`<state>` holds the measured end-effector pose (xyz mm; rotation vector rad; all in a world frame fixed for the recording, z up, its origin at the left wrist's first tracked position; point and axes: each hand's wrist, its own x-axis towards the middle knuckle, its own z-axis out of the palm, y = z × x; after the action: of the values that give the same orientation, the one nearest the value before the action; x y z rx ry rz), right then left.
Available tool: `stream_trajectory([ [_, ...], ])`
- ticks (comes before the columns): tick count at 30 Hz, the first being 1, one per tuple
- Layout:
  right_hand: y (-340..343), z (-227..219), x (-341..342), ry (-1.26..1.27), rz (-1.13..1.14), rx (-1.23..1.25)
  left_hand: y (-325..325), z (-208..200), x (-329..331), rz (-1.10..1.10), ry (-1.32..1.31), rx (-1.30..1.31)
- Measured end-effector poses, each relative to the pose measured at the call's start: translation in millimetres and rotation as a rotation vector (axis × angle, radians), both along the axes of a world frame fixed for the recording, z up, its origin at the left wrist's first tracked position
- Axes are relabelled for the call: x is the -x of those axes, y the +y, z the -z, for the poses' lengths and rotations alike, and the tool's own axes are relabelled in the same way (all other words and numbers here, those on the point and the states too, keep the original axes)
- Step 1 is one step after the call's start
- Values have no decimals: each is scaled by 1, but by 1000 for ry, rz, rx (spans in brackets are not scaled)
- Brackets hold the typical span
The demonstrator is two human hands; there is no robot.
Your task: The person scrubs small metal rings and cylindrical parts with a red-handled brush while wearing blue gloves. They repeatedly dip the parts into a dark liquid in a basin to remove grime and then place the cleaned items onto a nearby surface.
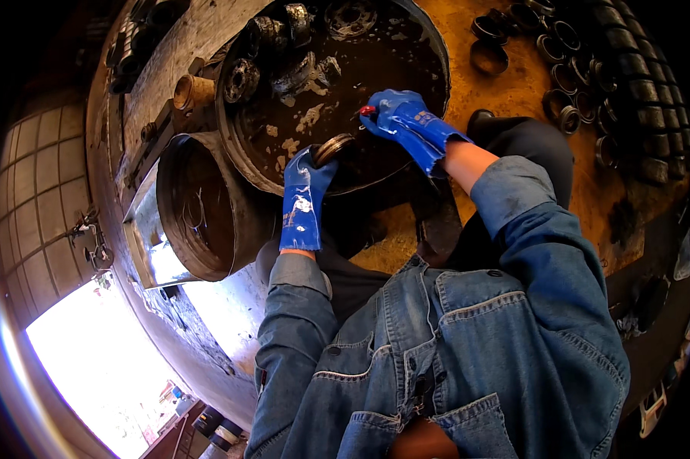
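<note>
Blue-gloved left hand (308, 170) grips a ringed metal part (334, 148), between both hands above the tub (406, 65)'s near side; right hand (398, 116) clutches what looks like a red handle (368, 111). Glove print (423, 117) is unreadable.

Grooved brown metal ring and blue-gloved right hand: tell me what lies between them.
In the head view, a short gap over dark liquid in the large metal tub separates the ring from the right hand, which holds a small red object.
</note>
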<state>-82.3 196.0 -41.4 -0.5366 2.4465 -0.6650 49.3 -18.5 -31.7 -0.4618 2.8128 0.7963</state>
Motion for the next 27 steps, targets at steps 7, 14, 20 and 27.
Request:
stream_trajectory([
  [7,-24,-30,-9,-142,-53,575,-14,24,-7,72,143,-71],
  [14,-31,-19,-2,-132,-128,453,-61,65,-22,-29,97,-251],
  [20,-17,-8,-10,10,19,567,-5,18,-3,-32,34,-312],
  [27,-13,-9,-16,-69,-121,490,-16,36,-1,-71,43,-404],
])
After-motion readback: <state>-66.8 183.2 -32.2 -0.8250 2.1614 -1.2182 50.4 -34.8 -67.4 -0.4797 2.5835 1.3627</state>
